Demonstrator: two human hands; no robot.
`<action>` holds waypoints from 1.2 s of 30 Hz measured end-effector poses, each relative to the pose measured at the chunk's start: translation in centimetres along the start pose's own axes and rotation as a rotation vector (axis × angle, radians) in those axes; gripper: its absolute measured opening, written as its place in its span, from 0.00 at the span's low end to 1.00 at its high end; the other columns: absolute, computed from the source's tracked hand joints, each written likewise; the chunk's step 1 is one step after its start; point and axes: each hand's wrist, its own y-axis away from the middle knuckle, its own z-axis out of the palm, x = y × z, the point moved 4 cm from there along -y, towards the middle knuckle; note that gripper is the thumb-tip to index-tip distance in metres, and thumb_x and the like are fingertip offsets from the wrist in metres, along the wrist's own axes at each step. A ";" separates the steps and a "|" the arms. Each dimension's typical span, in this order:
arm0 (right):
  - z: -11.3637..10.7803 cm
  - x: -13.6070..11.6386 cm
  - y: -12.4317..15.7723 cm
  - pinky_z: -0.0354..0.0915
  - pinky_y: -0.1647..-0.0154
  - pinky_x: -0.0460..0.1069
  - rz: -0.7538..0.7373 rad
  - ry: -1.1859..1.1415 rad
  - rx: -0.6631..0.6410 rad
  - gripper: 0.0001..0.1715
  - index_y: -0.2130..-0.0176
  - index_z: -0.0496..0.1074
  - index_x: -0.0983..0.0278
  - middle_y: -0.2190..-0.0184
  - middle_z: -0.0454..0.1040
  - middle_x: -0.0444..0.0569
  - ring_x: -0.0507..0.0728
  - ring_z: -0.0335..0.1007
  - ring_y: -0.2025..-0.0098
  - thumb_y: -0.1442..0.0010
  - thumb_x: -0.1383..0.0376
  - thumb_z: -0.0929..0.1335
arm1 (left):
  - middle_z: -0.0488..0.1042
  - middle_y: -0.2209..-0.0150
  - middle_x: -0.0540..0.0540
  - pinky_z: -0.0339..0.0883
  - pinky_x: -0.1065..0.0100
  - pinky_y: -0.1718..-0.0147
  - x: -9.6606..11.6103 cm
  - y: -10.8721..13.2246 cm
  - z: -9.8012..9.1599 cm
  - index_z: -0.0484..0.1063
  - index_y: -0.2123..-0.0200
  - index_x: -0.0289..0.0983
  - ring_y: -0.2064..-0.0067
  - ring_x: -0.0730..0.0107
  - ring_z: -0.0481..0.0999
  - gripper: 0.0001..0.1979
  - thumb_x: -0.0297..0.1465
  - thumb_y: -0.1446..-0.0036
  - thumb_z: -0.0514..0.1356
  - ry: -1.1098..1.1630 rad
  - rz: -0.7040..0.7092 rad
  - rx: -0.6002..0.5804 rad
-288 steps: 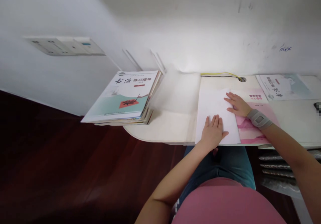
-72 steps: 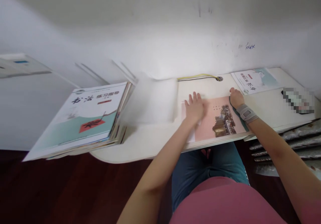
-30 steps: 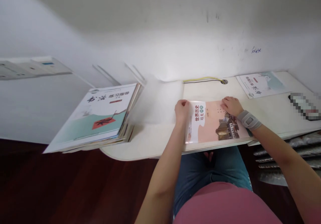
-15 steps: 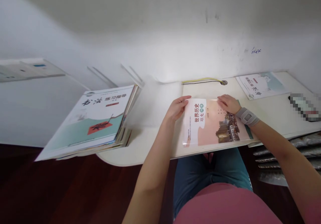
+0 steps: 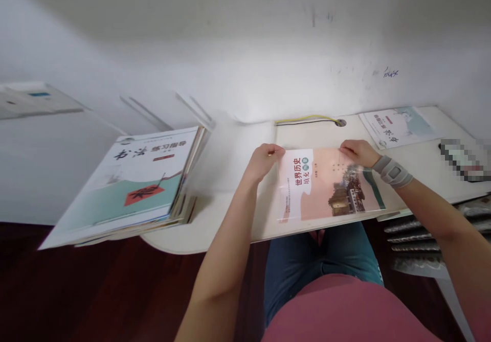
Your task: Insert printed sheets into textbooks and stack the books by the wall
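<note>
the left hand (image 5: pixel 263 162) pinches the far left corner of a booklet (image 5: pixel 320 191), fingertips together; the right hand's (image 5: pixel 359 153) fingers clamp its far edge. its near edge runs just beside the near rim of the white table (image 5: pixel 222 222); tabletop separates it from a stack of books (image 5: pixel 126 178) at left. far right, another booklet (image 5: pixel 401 126) lies near the wall (image 5: pixel 268 66). the held cover is glossy peach, with red lettering and a dark green strip.

Two hands (image 5: pixel 262 163) (image 5: pixel 361 153), two loose booklets (image 5: pixel 318 188) (image 5: pixel 401 126) — one stack of books (image 5: pixel 125 183); one phone (image 5: pixel 465 160), two cables (image 5: pixel 318 116), one wristband (image 5: pixel 393 172)
</note>
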 end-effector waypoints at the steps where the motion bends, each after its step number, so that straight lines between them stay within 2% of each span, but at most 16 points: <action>1: -0.3 -0.1 -0.1 0.56 0.67 0.48 -0.009 -0.025 -0.003 0.23 0.66 0.69 0.63 0.71 0.73 0.50 0.55 0.66 0.70 0.35 0.55 0.54 | 0.74 0.61 0.43 0.66 0.63 0.58 0.6 0.0 -0.1 0.74 0.71 0.35 0.57 0.61 0.72 0.10 0.36 0.49 0.57 -0.078 0.048 0.030; 3: -0.8 -0.3 -0.4 0.56 0.68 0.47 -0.031 -0.070 -0.010 0.23 0.67 0.69 0.63 0.72 0.72 0.49 0.55 0.65 0.71 0.36 0.54 0.54 | 0.70 0.51 0.41 0.64 0.63 0.53 2.3 0.0 0.3 0.74 0.65 0.35 0.49 0.59 0.69 0.11 0.35 0.46 0.56 -0.212 0.166 0.070; 5: -1.0 -0.5 -0.6 0.55 0.68 0.47 -0.050 -0.096 -0.015 0.24 0.68 0.69 0.63 0.73 0.72 0.48 0.54 0.64 0.72 0.36 0.53 0.54 | 0.68 0.47 0.42 0.62 0.63 0.50 4.7 0.1 2.1 0.73 0.58 0.36 0.46 0.61 0.67 0.13 0.34 0.44 0.54 -0.321 0.300 0.026; 6: -1.1 -0.6 -0.6 0.55 0.68 0.47 -0.055 -0.101 -0.015 0.24 0.68 0.69 0.63 0.73 0.71 0.48 0.54 0.64 0.72 0.36 0.53 0.54 | 0.70 0.48 0.43 0.61 0.63 0.49 5.9 0.2 3.4 0.72 0.55 0.37 0.47 0.62 0.68 0.14 0.34 0.43 0.53 -0.373 0.363 -0.036; 8: -1.2 -0.7 -0.6 0.55 0.69 0.47 -0.052 -0.095 -0.011 0.24 0.68 0.69 0.63 0.74 0.71 0.48 0.54 0.64 0.72 0.36 0.52 0.54 | 0.73 0.53 0.44 0.62 0.64 0.52 7.9 0.4 6.3 0.73 0.56 0.38 0.51 0.62 0.71 0.13 0.33 0.41 0.52 -0.474 0.443 -0.188; 10: -1.3 -0.5 -0.4 0.54 0.69 0.47 -0.037 -0.078 -0.020 0.24 0.68 0.69 0.63 0.74 0.71 0.48 0.54 0.63 0.72 0.36 0.52 0.55 | 0.76 0.61 0.44 0.63 0.64 0.57 9.0 0.4 8.3 0.74 0.61 0.38 0.57 0.61 0.73 0.12 0.33 0.41 0.51 -0.529 0.437 -0.262; 12: -1.5 0.1 -0.2 0.54 0.70 0.47 -0.015 -0.061 -0.041 0.24 0.69 0.69 0.63 0.75 0.70 0.48 0.54 0.63 0.72 0.37 0.52 0.55 | 0.76 0.68 0.46 0.62 0.66 0.63 9.2 0.1 8.9 0.74 0.67 0.39 0.62 0.61 0.73 0.12 0.34 0.42 0.52 -0.516 0.377 -0.278; 16: -2.4 2.7 0.7 0.55 0.71 0.47 0.029 -0.135 -0.102 0.24 0.72 0.69 0.63 0.79 0.67 0.45 0.53 0.61 0.74 0.39 0.49 0.57 | 0.72 0.77 0.48 0.58 0.68 0.70 8.1 -0.7 8.2 0.74 0.74 0.39 0.69 0.65 0.71 0.12 0.37 0.45 0.55 -0.419 0.287 -0.306; 18: -2.9 4.3 1.3 0.57 0.71 0.47 0.077 -0.232 -0.089 0.24 0.72 0.69 0.63 0.78 0.68 0.44 0.53 0.62 0.74 0.41 0.47 0.60 | 0.70 0.78 0.49 0.57 0.68 0.72 7.5 -1.2 8.0 0.74 0.75 0.38 0.72 0.68 0.69 0.13 0.38 0.47 0.55 -0.359 0.277 -0.325; 21: -3.0 6.2 2.2 0.58 0.73 0.47 0.242 -0.386 -0.024 0.24 0.72 0.71 0.64 0.80 0.68 0.43 0.52 0.62 0.76 0.45 0.46 0.63 | 0.67 0.80 0.51 0.56 0.69 0.74 6.6 -2.3 8.2 0.72 0.77 0.37 0.76 0.72 0.64 0.14 0.39 0.48 0.55 -0.288 0.254 -0.377; 24: -1.8 7.1 2.9 0.56 0.78 0.46 0.432 -0.472 0.009 0.23 0.75 0.69 0.64 0.85 0.65 0.41 0.50 0.59 0.81 0.48 0.47 0.65 | 0.65 0.82 0.51 0.55 0.69 0.76 5.3 -3.5 7.8 0.71 0.80 0.36 0.78 0.73 0.63 0.15 0.40 0.50 0.55 -0.318 0.232 -0.426; 27: 0.1 7.7 3.1 0.56 0.80 0.46 0.585 -0.383 0.039 0.23 0.78 0.67 0.64 0.87 0.63 0.40 0.49 0.58 0.83 0.47 0.49 0.64 | 0.69 0.80 0.49 0.58 0.69 0.75 3.0 -4.6 6.0 0.73 0.80 0.37 0.75 0.70 0.67 0.13 0.38 0.52 0.55 -0.375 0.148 -0.436; 30: 1.8 8.5 2.7 0.59 0.78 0.46 0.663 -0.193 0.034 0.21 0.79 0.69 0.64 0.86 0.66 0.42 0.51 0.63 0.80 0.45 0.51 0.64 | 0.72 0.79 0.48 0.60 0.68 0.73 0.3 -5.0 4.0 0.74 0.80 0.38 0.73 0.66 0.70 0.10 0.36 0.55 0.56 -0.429 0.050 -0.384; 33: 2.8 9.0 2.2 0.62 0.72 0.48 0.680 -0.089 0.045 0.17 0.78 0.69 0.63 0.79 0.72 0.47 0.55 0.68 0.73 0.47 0.54 0.66 | 0.73 0.78 0.46 0.62 0.66 0.71 -1.5 -4.9 3.0 0.73 0.80 0.39 0.71 0.63 0.72 0.09 0.35 0.55 0.57 -0.514 -0.004 -0.297; 36: 2.9 8.8 2.1 0.62 0.66 0.51 0.694 0.002 0.056 0.14 0.75 0.70 0.63 0.71 0.75 0.52 0.59 0.70 0.66 0.48 0.55 0.67 | 0.75 0.72 0.42 0.64 0.63 0.68 -2.0 -4.5 3.1 0.73 0.75 0.38 0.66 0.56 0.74 0.06 0.34 0.55 0.59 -0.609 -0.052 -0.203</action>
